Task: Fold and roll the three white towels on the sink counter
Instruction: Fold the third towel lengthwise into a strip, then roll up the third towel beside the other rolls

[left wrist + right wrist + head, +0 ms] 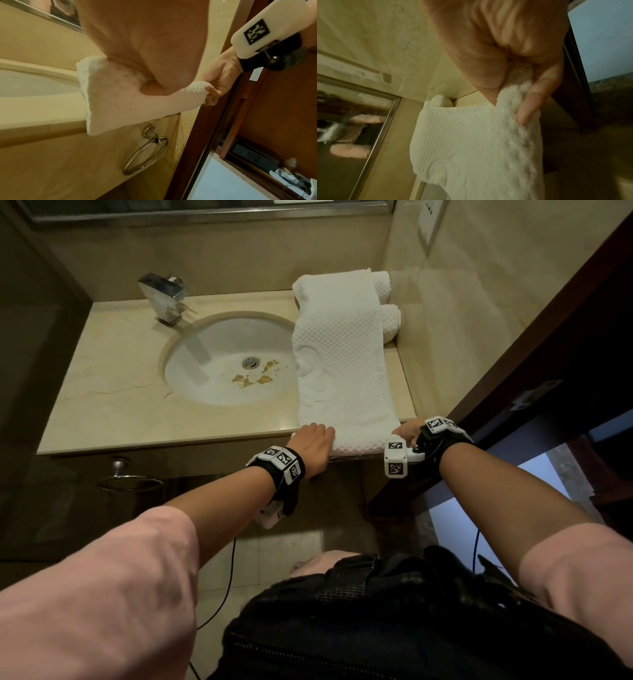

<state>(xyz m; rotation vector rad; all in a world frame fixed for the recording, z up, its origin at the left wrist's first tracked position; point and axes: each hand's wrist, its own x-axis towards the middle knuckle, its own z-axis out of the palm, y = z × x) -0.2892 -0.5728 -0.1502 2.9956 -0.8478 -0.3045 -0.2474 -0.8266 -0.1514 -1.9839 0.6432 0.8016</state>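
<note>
A long white waffle-textured towel (342, 357) lies folded lengthwise on the counter (137, 419), right of the sink basin (226, 361); its near end overhangs the front edge. My left hand (317, 440) grips the near left corner, thumb under the cloth (120, 102). My right hand (409, 431) pinches the near right corner (513, 108) between thumb and fingers. Two rolled white towels (388, 302) lie against the right wall behind the long one; one roll (441, 102) shows in the right wrist view.
A chrome faucet (164, 297) stands behind the basin, which holds brown debris near its drain. A towel ring (145, 152) hangs on the cabinet front below the counter. A dark wooden door frame (534, 344) stands close on the right. A mirror runs along the back wall.
</note>
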